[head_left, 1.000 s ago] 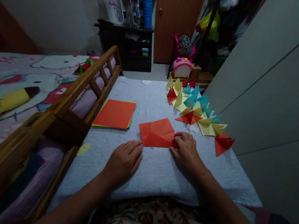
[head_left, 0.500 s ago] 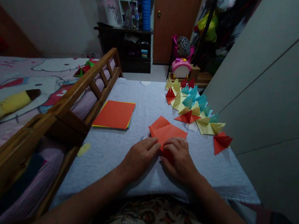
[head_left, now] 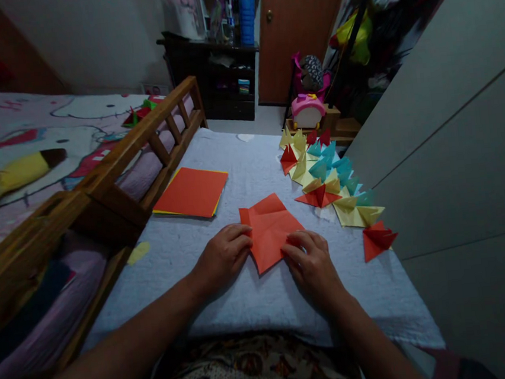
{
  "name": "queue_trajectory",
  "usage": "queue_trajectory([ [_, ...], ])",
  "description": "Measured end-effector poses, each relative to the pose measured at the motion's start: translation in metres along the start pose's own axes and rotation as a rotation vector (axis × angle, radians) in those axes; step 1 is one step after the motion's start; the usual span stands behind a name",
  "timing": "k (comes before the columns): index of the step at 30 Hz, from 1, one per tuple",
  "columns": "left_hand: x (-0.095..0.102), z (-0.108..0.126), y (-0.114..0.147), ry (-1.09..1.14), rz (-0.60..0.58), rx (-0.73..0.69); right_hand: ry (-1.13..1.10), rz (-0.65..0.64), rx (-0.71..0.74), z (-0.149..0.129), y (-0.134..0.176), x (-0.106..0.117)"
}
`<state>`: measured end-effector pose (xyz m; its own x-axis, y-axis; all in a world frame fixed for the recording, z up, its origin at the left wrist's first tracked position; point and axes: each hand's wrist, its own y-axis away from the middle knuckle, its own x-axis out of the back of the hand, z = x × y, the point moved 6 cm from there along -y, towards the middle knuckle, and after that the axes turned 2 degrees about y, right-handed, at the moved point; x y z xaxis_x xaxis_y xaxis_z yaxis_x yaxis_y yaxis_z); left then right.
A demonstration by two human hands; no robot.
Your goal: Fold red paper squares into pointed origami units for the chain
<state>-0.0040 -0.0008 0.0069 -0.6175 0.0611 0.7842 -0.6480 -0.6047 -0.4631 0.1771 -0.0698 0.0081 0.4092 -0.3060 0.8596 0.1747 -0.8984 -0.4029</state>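
Observation:
A creased orange-red sheet of origami paper [head_left: 270, 229] lies on the cloth-covered table [head_left: 228, 311], partly folded, with one corner pointing toward me. My left hand [head_left: 226, 253] grips its left edge, fingertips bent onto the paper. At the lower right edge, my right hand [head_left: 309, 261] pinches the paper between thumb and fingers. Farther left rests a stack of square paper [head_left: 192, 192], orange-red on top with yellow showing beneath. Along the table's right side stand several folded paper pieces [head_left: 317, 168] in yellow, teal and red, the nearest being a red folded piece [head_left: 379, 240].
A wooden bed rail [head_left: 140, 135] borders the table on the left, with a patterned bed beyond it. Pale cabinet doors [head_left: 458, 193] rise on the right. Past the far edge are a pink toy case [head_left: 308, 111], a dark shelf unit [head_left: 216, 86] and a brown door [head_left: 300, 30].
My hands have moved apart, the left one leftward and the right one slightly rightward. The paper's near part, previously covered by my fingers, now shows opened out.

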Motion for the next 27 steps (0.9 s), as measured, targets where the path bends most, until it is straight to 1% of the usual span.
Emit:
queue_trajectory([
  [3,-0.001,-0.001,0.001,-0.043,-0.034,0.02,-0.038,-0.026,-0.012,0.001,-0.001,-0.002],
  [6,0.003,0.002,0.0,-0.145,-0.038,0.033,-0.055,-0.046,-0.017,0.002,-0.003,-0.003],
  [11,0.007,0.011,0.0,-0.243,-0.073,0.043,-0.091,-0.041,-0.012,0.0,-0.005,-0.002],
  [13,0.008,0.015,0.001,-0.279,-0.063,0.025,-0.113,-0.034,-0.008,0.0,-0.005,-0.001],
  [15,0.009,0.019,0.002,-0.319,-0.013,-0.044,-0.127,-0.026,-0.006,0.0,-0.004,-0.001],
  [17,0.007,0.026,0.005,-0.343,0.025,-0.175,-0.13,-0.027,-0.008,0.0,-0.004,-0.002],
  [19,0.001,0.031,0.007,-0.341,0.0,-0.301,-0.128,-0.039,-0.007,0.001,-0.003,-0.004],
  [21,-0.006,0.031,0.007,-0.309,-0.075,-0.343,-0.125,-0.045,-0.005,0.001,-0.003,-0.005],
  [23,-0.009,0.027,0.005,-0.245,-0.123,-0.299,-0.122,-0.042,-0.004,0.002,-0.003,-0.005],
  [24,-0.008,0.025,0.004,-0.203,-0.125,-0.259,-0.119,-0.039,-0.005,0.003,-0.003,-0.005],
  [27,-0.003,0.019,0.002,-0.072,-0.071,-0.139,-0.091,-0.013,-0.016,0.006,-0.001,-0.005],
])
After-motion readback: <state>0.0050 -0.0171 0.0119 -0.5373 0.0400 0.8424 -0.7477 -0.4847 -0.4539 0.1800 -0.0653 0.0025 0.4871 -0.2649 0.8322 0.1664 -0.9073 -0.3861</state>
